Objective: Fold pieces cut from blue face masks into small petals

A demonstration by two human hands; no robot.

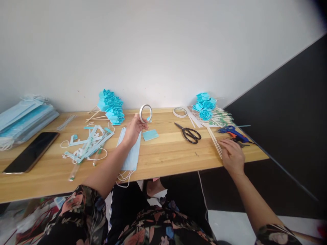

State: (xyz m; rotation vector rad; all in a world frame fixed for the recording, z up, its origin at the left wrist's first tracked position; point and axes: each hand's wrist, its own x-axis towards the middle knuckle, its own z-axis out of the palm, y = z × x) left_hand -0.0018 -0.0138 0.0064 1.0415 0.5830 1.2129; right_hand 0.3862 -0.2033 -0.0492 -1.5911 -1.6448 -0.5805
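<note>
My left hand (133, 131) is raised over a stack of blue face masks (130, 154), its fingers closed around the lower edge of a roll of white tape (140, 113). The roll stands upright in the grip. A small folded blue piece (150, 135) lies just right of that hand. Near the table's front right, my right hand (233, 154) has its fingers closed at the near end of a few thin wooden sticks (213, 137). Black-handled scissors (187, 132) lie between my hands. A blue glue gun (233, 132) sits just beyond the right hand.
Blue mask flowers on sticks lie in a left bunch (109, 105) and a right bunch (205, 109). Cut mask strips (89, 143), a phone (32, 152) and a mask pile (28, 117) are at left. Another tape roll (180, 115) lies by the wall (163, 61).
</note>
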